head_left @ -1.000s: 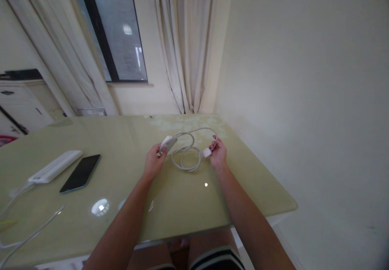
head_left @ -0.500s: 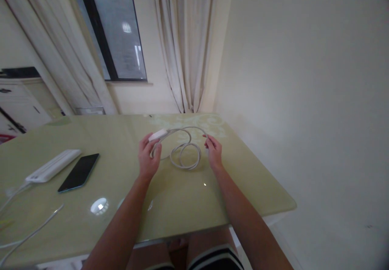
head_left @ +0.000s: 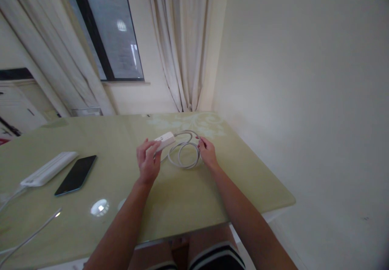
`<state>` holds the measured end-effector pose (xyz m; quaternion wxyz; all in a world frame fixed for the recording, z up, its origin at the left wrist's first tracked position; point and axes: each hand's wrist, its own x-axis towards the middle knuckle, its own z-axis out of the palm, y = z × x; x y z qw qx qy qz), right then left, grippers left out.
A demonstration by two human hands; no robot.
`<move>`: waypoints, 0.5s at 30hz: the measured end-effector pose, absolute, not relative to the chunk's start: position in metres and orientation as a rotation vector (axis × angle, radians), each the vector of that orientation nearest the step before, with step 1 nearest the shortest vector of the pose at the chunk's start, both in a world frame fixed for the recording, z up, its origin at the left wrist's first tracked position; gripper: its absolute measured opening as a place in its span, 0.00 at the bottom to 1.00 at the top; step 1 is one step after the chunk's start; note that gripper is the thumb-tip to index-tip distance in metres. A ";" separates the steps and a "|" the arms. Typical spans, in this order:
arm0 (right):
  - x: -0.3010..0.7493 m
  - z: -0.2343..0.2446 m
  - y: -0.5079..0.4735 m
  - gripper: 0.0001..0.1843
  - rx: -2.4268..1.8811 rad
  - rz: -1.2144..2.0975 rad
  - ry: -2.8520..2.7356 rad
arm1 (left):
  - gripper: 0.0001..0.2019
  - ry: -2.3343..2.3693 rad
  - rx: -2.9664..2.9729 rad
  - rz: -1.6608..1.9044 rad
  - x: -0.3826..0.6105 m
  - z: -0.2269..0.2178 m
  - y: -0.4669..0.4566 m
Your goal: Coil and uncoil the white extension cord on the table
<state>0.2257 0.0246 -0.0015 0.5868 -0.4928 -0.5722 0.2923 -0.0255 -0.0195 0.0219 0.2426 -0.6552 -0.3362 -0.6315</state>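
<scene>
My left hand (head_left: 148, 161) is closed on a small white adapter block (head_left: 164, 140) held just above the pale green glass table (head_left: 182, 197). From the block a white cable (head_left: 184, 156) runs in loops that rest on the table between my hands. My right hand (head_left: 207, 153) pinches the right side of the cable loop; the plug end I cannot see.
A white power strip (head_left: 48, 168) and a black phone (head_left: 75, 175) lie on the table's left part, with thin white cables (head_left: 30, 235) at the near left edge. Curtains and a window stand behind the table; a bare wall runs along the right.
Both hands have drawn closer together and a little left. The white plug seen in my right hand a second ago is out of sight, and the cable loops have tightened.
</scene>
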 end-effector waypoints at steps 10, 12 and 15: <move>0.234 0.002 0.028 0.27 -1.064 0.640 -1.127 | 0.19 -0.366 -2.467 -1.114 0.025 0.018 -0.048; 0.235 0.006 0.025 0.26 -1.059 0.591 -1.131 | 0.18 -0.374 -2.489 -1.013 0.028 0.019 -0.050; 0.234 0.010 0.022 0.25 -1.043 0.546 -1.047 | 0.20 -0.599 -2.449 -0.957 0.032 0.017 -0.049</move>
